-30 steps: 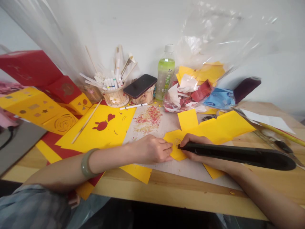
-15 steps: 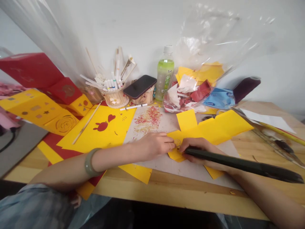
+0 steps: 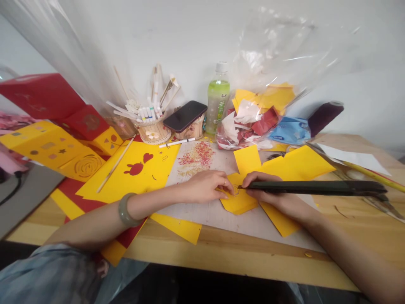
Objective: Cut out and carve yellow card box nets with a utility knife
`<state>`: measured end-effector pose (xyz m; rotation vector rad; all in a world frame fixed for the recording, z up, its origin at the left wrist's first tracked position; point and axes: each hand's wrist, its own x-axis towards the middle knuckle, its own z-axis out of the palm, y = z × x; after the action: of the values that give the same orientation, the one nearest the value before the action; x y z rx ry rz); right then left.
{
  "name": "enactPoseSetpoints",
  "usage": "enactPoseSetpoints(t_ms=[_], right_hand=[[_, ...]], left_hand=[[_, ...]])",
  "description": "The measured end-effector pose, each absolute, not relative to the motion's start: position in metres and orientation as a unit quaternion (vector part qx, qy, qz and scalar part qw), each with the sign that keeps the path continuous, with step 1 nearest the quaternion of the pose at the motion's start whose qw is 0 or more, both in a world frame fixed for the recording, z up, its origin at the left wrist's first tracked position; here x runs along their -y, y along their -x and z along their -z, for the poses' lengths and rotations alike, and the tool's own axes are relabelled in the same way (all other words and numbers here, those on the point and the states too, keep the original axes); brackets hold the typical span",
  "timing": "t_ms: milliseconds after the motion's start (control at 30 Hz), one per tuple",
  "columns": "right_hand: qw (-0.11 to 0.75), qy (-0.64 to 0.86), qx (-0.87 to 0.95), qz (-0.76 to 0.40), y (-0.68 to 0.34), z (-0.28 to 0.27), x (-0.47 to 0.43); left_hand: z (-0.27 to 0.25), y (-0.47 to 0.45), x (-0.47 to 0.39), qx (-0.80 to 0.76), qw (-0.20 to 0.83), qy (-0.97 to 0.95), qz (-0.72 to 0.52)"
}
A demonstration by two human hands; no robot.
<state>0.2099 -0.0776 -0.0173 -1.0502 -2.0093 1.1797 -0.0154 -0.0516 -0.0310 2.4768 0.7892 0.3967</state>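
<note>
A yellow paper box cutout (image 3: 300,166) with square flaps lies unfolded on the grey-white work board (image 3: 190,213). Fine curved lines mark its lower left panel. My right hand (image 3: 272,196) grips a long black tool (image 3: 310,187) that looks like a craft knife, its thin tip on those lines. The tool lies nearly level, pointing left. Fingers bent and apart, my left hand (image 3: 211,186) rests at the left edge of the same panel, close to the tip. A jade-coloured bangle (image 3: 126,210) circles the left wrist.
Yellow and red paper boxes (image 3: 47,147) stand at left beside a yellow sheet (image 3: 152,173) with red cutouts. Behind are a basket of markers (image 3: 153,131), a phone (image 3: 186,115), a green-labelled bottle (image 3: 218,97) and a clear bag of paper scraps (image 3: 253,118).
The tool has swung from slanting down rightward to nearly level, and its tip now shows. My left fingers have spread and lowered slightly. My right hand has turned with the tool.
</note>
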Motion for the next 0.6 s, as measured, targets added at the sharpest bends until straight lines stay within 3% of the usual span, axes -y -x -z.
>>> enactPoseSetpoints(t_ms=[200,600], right_hand=[[0.283,0.395,0.744,-0.458,-0.209,0.016,0.076],[0.366,0.417,0.613,-0.562,-0.211,0.031,0.071]], left_hand=[[0.030,0.014,0.054,-0.307,0.267,-0.902,-0.146],[0.019,0.004,0.058,-0.347,0.288,-0.887,-0.095]])
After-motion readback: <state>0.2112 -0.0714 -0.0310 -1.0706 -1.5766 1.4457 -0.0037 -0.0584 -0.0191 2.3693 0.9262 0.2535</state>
